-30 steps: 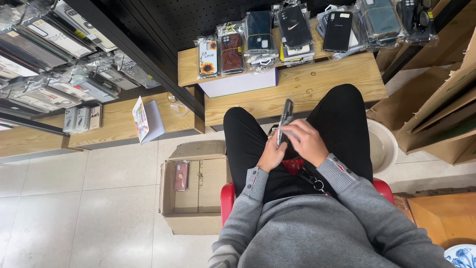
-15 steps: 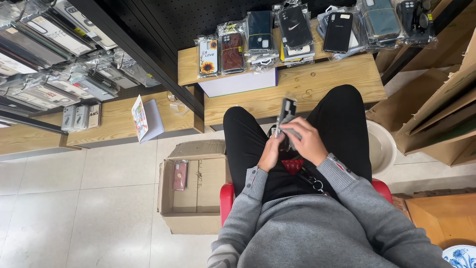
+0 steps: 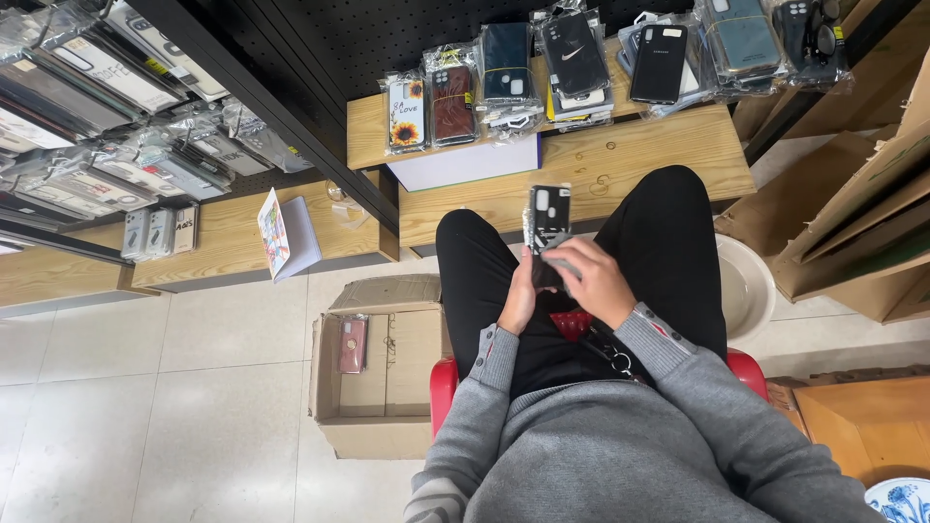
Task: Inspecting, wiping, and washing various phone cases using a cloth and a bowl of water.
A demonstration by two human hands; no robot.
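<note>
At the far left, packaged phone cases (image 3: 97, 97) hung in overlapping rows on a black rack, faces outward so each could be read, and a small notebook (image 3: 288, 232) lay open on the low wooden shelf (image 3: 223, 242) beneath them. On the floor beside the seated person stood an open cardboard box (image 3: 378, 363) with one pink phone case (image 3: 354, 343) flat against its inner wall, within easy reach of the left arm. Over the lap, the left hand (image 3: 518, 300) cupped the lower edge of a black phone case in a clear sleeve (image 3: 548, 215), while the right hand (image 3: 593, 283) closed around its lower half from the other side; both hands were wrapped on it, not spread. The case stood nearly upright between the knees, long axis running away from the body toward the wooden bench (image 3: 620, 160), camera cutout at the far end, back face seemingly turned up toward the head. More bagged cases (image 3: 572, 53) lay in a row along that bench, with flattened cardboard (image 3: 862, 203) leaning at the right.
</note>
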